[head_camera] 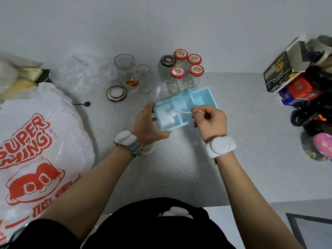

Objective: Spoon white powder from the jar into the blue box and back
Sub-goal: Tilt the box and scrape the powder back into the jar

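Your left hand (146, 123) grips the light blue box (186, 108) by its end wall — keep it there. Your right hand (209, 121) pinches the thin white spoon (179, 112); powder spills easily — move it level.

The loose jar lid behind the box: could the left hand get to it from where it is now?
Probably yes. The jar lid lies flat on the counter, with nothing between it and the left hand. But that hand grips the blue box while the right hand works the spoon, so it must let go first.

White container (150, 149) mostly hidden under left wrist, printed bag (36, 150) cropped left
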Motion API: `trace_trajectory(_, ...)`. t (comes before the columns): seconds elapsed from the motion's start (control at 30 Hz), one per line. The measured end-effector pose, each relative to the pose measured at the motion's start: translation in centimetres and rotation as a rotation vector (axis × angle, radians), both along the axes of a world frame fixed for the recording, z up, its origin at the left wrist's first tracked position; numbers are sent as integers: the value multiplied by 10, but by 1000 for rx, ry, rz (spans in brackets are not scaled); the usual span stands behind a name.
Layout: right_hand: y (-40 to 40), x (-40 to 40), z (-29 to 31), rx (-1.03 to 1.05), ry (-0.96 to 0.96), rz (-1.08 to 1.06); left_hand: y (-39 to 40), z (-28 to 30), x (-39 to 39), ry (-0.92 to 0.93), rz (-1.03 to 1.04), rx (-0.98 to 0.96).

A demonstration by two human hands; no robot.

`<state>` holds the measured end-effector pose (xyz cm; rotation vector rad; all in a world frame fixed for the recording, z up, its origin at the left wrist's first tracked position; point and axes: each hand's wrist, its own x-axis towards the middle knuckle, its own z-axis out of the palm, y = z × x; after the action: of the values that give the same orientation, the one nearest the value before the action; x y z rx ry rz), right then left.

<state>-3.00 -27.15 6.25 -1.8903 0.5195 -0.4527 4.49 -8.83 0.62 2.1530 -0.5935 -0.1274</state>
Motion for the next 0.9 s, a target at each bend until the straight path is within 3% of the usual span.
trace_trajectory(0.33,11,2,-6,-159,-23,98,4,-5,1,-59,-20,-23)
trace_trajectory(0.57,7,3,-12,-664,-23,374,-3,-11,-7,-64,5,-9)
trace_trajectory(0.9,16,1,-17,-711,-82,424,3,-10,-4,-46,109,-71)
